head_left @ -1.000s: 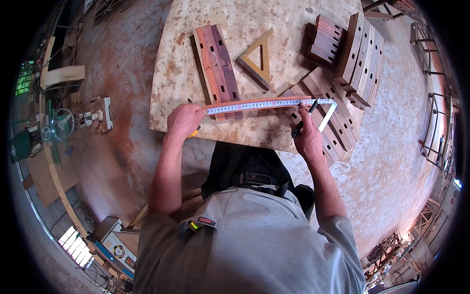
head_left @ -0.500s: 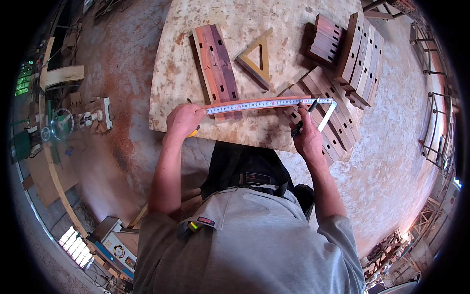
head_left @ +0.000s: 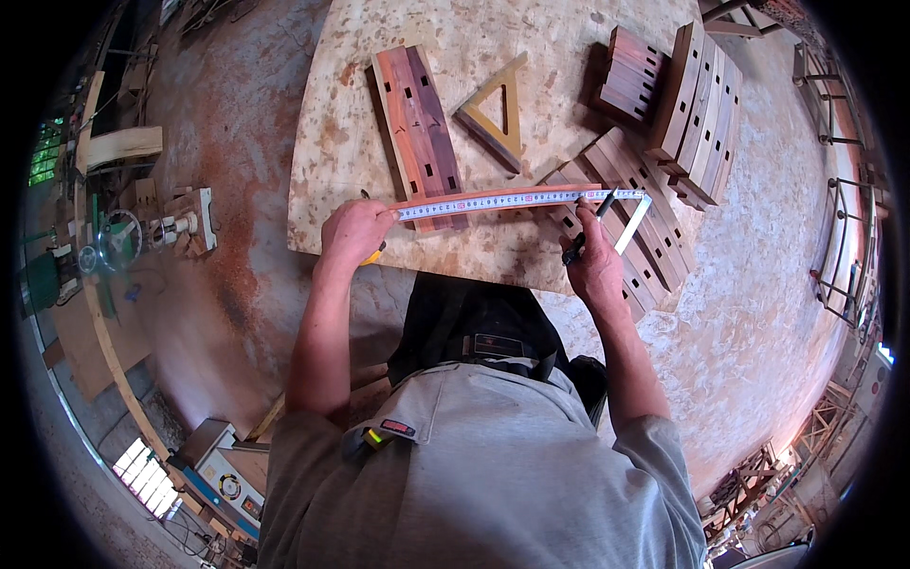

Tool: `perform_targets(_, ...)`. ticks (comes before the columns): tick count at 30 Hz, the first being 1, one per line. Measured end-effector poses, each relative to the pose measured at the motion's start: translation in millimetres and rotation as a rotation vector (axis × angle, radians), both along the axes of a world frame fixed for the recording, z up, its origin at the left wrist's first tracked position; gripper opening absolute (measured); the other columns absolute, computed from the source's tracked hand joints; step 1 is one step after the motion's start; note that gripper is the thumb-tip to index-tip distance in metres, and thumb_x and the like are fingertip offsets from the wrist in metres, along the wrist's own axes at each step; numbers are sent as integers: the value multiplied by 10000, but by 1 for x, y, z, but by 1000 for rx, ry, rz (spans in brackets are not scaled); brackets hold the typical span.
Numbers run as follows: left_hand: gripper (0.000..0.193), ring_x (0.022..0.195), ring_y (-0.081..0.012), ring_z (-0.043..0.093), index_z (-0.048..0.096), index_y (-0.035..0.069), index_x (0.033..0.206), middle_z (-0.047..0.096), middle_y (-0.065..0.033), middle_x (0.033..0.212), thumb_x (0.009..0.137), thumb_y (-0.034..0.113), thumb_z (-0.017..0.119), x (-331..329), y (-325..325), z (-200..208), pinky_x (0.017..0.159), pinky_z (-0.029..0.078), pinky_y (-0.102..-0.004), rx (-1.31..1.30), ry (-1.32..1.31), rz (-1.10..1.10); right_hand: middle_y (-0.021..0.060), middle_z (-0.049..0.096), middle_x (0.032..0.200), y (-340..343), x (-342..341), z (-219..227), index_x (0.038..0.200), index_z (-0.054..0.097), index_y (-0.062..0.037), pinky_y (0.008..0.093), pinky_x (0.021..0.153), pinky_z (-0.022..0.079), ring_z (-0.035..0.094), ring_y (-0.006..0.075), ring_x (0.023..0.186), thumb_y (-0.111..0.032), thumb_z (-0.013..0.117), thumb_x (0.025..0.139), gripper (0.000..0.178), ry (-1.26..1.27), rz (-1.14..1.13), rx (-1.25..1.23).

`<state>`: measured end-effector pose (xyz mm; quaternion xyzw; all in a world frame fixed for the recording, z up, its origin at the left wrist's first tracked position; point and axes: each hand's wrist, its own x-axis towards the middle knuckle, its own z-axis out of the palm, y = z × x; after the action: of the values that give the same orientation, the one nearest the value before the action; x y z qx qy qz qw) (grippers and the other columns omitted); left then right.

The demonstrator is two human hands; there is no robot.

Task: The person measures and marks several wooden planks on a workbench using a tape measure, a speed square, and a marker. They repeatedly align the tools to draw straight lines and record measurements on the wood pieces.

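Note:
My left hand (head_left: 358, 230) is closed at the left end of a tape measure (head_left: 493, 203), its yellow case partly showing beneath the palm. The white blade runs straight along a narrow reddish wooden strip (head_left: 502, 192). Near the strip's right end, my right hand (head_left: 597, 264) pinches a dark pen (head_left: 607, 203), with its fingertips against the blade. A small square with a pale metal blade (head_left: 633, 226) crosses the strip there, slanting toward me; how it is held is hidden. Beyond the strip lie mortised boards (head_left: 417, 123) side by side and a yellowish triangular set square (head_left: 517, 112).
The plywood table (head_left: 332, 133) has its near edge just in front of my body. More slotted wooden pieces (head_left: 630, 223) lie under and beside the strip's right end. Stacked dark blocks (head_left: 633, 76) and slotted pieces (head_left: 701, 104) occupy the far right. A machine with a handwheel (head_left: 121, 239) stands at left.

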<state>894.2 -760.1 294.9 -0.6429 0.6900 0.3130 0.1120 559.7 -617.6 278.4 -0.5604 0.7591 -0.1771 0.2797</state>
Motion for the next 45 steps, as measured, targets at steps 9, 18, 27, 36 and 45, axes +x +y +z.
perform_targets(9, 318, 774, -313, 678, 749, 80, 938, 690, -143, 783, 900, 378, 645, -1, -1, 3, 717, 513, -424, 20, -8, 7, 188, 509, 1447, 0, 0, -1, 1324, 448, -84, 452, 932, 545, 534, 389, 1281, -44, 711, 861, 533, 3, 1, -8)
perform_targets(18, 323, 741, -293, 673, 747, 78, 933, 678, -126, 734, 901, 382, 642, -1, -1, 2, 701, 510, -416, 29, -13, 13, 181, 496, 1461, 0, 0, 0, 1339, 443, -80, 454, 934, 544, 530, 387, 1284, -52, 708, 866, 543, 8, 5, -9)
perform_targets(27, 325, 742, -290, 679, 749, 77, 922, 682, -121, 730, 896, 386, 648, -1, 0, 2, 699, 511, -414, 15, 3, 21, 182, 499, 1458, 1, -1, -1, 1352, 448, -79, 448, 939, 543, 530, 378, 1288, -58, 712, 864, 555, 24, 10, -21)
perform_targets(36, 321, 732, -293, 675, 740, 70, 893, 678, -121, 723, 899, 377, 646, -1, 0, 2, 689, 509, -415, 10, 7, 21, 188, 506, 1450, 0, 0, -1, 1338, 455, -69, 444, 942, 543, 527, 377, 1291, -51, 715, 859, 546, 18, 9, -16)
perform_targets(45, 326, 732, -304, 665, 734, 62, 885, 676, -143, 753, 896, 375, 643, 1, 0, -1, 688, 501, -420, 1, 27, 21, 166, 545, 1411, 2, -2, -4, 1336, 460, -90, 472, 856, 550, 622, 387, 1137, -102, 700, 865, 528, 51, 24, -68)
